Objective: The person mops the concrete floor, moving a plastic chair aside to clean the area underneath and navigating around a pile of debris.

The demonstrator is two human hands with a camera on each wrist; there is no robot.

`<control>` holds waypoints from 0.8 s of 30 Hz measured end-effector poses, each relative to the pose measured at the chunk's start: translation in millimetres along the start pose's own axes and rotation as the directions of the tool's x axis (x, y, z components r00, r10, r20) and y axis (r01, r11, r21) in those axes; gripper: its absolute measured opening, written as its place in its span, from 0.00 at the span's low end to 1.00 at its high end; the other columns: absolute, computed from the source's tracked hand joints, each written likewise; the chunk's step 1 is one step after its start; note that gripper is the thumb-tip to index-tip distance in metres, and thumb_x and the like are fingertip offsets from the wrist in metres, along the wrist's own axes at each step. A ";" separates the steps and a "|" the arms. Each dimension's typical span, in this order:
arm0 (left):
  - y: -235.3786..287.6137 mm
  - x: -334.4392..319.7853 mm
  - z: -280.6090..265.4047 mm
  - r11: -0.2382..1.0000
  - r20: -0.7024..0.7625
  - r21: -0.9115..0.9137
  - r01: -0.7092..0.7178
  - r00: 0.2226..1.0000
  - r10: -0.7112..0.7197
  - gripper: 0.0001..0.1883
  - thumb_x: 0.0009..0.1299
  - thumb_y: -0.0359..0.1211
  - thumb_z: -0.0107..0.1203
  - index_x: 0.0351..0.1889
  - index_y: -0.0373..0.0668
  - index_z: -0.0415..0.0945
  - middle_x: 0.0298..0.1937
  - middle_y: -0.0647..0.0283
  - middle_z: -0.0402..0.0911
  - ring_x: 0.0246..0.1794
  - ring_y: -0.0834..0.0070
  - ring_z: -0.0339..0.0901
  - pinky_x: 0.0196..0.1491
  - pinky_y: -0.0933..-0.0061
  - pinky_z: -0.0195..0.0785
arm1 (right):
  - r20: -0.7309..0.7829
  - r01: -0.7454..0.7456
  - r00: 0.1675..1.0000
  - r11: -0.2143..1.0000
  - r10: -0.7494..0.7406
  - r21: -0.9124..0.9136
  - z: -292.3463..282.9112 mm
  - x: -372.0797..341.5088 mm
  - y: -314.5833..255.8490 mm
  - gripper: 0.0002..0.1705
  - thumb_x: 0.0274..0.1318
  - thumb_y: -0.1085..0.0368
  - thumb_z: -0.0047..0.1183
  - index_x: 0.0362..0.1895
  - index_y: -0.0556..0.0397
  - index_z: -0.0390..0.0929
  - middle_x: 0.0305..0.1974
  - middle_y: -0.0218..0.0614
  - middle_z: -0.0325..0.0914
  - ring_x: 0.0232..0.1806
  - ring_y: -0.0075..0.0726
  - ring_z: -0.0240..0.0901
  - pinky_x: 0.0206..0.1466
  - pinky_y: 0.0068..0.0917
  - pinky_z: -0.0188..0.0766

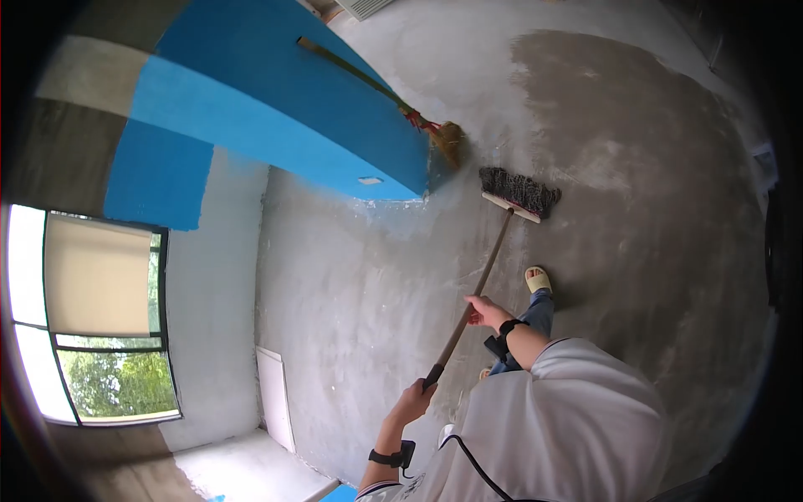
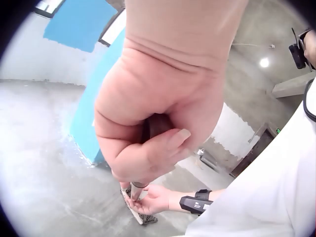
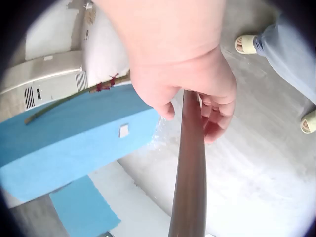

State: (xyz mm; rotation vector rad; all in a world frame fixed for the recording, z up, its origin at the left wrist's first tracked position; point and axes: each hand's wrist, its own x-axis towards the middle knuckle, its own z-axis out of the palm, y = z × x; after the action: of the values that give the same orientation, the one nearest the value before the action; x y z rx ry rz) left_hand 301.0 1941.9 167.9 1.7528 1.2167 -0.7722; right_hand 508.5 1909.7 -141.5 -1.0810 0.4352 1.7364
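Observation:
A mop with a dark stringy head (image 1: 519, 191), a pale crossbar and a long brown handle (image 1: 495, 251) stands slanted, its head on the grey floor. My left hand (image 1: 411, 403) grips the dark top end of the handle, fingers wrapped round it in the left wrist view. Further down the shaft, my right hand (image 1: 487, 312) holds the handle loosely; in the right wrist view its thumb is on one side of the shaft (image 3: 190, 173) and curled fingers are on the other.
A blue-painted pillar (image 1: 293, 117) juts in ahead, with a straw broom (image 1: 447, 142) leaning on it. Darker floor (image 1: 652, 192) spreads on the right, paler floor on the left. A white board (image 1: 274, 397) leans by the window wall. A slippered foot (image 1: 538, 279) is behind the mop head.

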 end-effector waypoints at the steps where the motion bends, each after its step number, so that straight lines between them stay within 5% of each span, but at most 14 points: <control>1: -12.8 -12.1 3.3 0.992 0.056 -0.082 0.100 0.994 -0.096 0.20 0.72 0.45 0.46 0.39 0.34 0.70 0.27 0.43 0.78 0.31 0.45 0.76 0.32 0.54 0.65 | 0.010 -0.036 0.999 0.999 0.035 0.038 7.5 17.8 29.8 0.18 0.58 0.53 0.49 0.43 0.54 0.66 0.27 0.42 0.74 0.28 0.41 0.75 0.34 0.41 0.75; 2: -39.1 -17.8 13.9 0.990 0.044 -0.098 0.106 0.994 -0.102 0.20 0.72 0.45 0.46 0.39 0.34 0.70 0.27 0.43 0.78 0.31 0.45 0.76 0.32 0.54 0.65 | 0.023 -0.072 0.997 0.995 0.071 0.074 16.5 36.3 63.8 0.15 0.57 0.58 0.49 0.43 0.54 0.66 0.27 0.42 0.74 0.26 0.40 0.74 0.32 0.40 0.76; 4: -133.4 -46.4 63.1 0.999 -0.109 -0.014 -0.031 0.994 0.030 0.21 0.72 0.48 0.46 0.41 0.37 0.72 0.24 0.58 0.77 0.23 0.68 0.73 0.29 0.66 0.66 | -0.191 0.028 0.982 0.972 0.017 0.232 26.4 73.1 180.4 0.07 0.56 0.68 0.47 0.38 0.55 0.67 0.23 0.42 0.71 0.23 0.40 0.73 0.28 0.35 0.78; 5: -152.3 -53.5 75.1 1.000 -0.141 -0.009 -0.012 0.990 0.011 0.19 0.71 0.47 0.48 0.43 0.38 0.73 0.25 0.57 0.77 0.26 0.64 0.75 0.32 0.64 0.67 | -0.232 0.064 0.972 0.979 -0.018 0.194 57.6 18.8 182.6 0.12 0.51 0.72 0.46 0.42 0.58 0.64 0.24 0.40 0.70 0.23 0.40 0.73 0.25 0.34 0.75; 7: -174.7 -69.1 94.7 0.997 -0.170 -0.075 0.008 0.985 -0.021 0.17 0.70 0.44 0.51 0.43 0.38 0.75 0.25 0.56 0.79 0.28 0.63 0.78 0.33 0.65 0.68 | -0.079 0.022 0.997 0.958 0.001 0.285 63.0 -0.1 222.3 0.11 0.48 0.73 0.50 0.37 0.60 0.66 0.26 0.43 0.72 0.24 0.41 0.74 0.25 0.34 0.75; 9: -180.7 -82.0 111.1 0.990 -0.200 -0.141 0.024 0.978 -0.052 0.16 0.69 0.43 0.53 0.42 0.38 0.76 0.26 0.56 0.81 0.29 0.64 0.80 0.34 0.66 0.69 | -0.219 -0.019 0.964 0.861 0.150 0.507 89.8 -28.7 260.0 0.09 0.51 0.68 0.56 0.28 0.56 0.67 0.22 0.41 0.71 0.19 0.41 0.72 0.21 0.34 0.72; 12: -215.4 -85.0 162.0 0.968 -0.235 -0.249 -0.011 0.971 -0.049 0.15 0.67 0.41 0.55 0.41 0.38 0.77 0.25 0.55 0.81 0.29 0.61 0.81 0.33 0.65 0.70 | -0.322 -0.007 0.938 0.932 0.133 0.364 56.3 17.6 344.3 0.13 0.54 0.63 0.55 0.27 0.53 0.64 0.17 0.35 0.65 0.15 0.36 0.66 0.17 0.36 0.67; 15: -184.3 -56.8 169.2 0.983 -0.285 -0.175 -0.061 0.959 0.009 0.17 0.64 0.39 0.56 0.44 0.36 0.76 0.27 0.41 0.77 0.32 0.45 0.77 0.32 0.56 0.70 | -0.296 -0.024 0.944 0.925 0.146 0.380 36.3 12.2 298.7 0.13 0.55 0.63 0.53 0.26 0.51 0.64 0.16 0.33 0.63 0.14 0.35 0.64 0.18 0.35 0.65; 18: -174.1 -26.2 176.7 0.983 -0.296 -0.172 -0.069 0.955 0.015 0.16 0.64 0.38 0.57 0.44 0.36 0.76 0.26 0.41 0.77 0.32 0.45 0.78 0.31 0.56 0.70 | -0.216 -0.063 0.962 0.906 0.167 0.418 17.4 -1.1 254.6 0.13 0.58 0.62 0.51 0.24 0.48 0.62 0.15 0.31 0.60 0.14 0.33 0.60 0.19 0.35 0.62; 22: -117.0 9.3 175.1 0.953 -0.282 -0.294 -0.075 0.959 -0.011 0.17 0.64 0.37 0.57 0.45 0.35 0.76 0.27 0.42 0.78 0.31 0.46 0.79 0.31 0.59 0.70 | -0.184 0.021 0.982 0.957 0.034 0.289 -65.3 78.6 275.2 0.12 0.58 0.63 0.50 0.26 0.50 0.62 0.15 0.32 0.60 0.13 0.33 0.59 0.17 0.35 0.59; 24: -82.7 40.0 192.4 0.946 -0.248 -0.324 -0.022 0.967 -0.063 0.17 0.64 0.37 0.56 0.46 0.35 0.75 0.29 0.43 0.79 0.33 0.47 0.79 0.34 0.58 0.70 | -0.290 -0.019 0.951 0.953 0.111 0.303 -53.4 27.5 172.8 0.11 0.59 0.65 0.48 0.26 0.51 0.63 0.15 0.33 0.60 0.12 0.33 0.58 0.16 0.36 0.59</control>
State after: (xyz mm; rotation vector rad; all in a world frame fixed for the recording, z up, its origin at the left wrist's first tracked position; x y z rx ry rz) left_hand 232.5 1801.3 23.0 1.5976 1.4446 -0.3355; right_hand 378.2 1812.6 -225.4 -1.1240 0.9053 1.5019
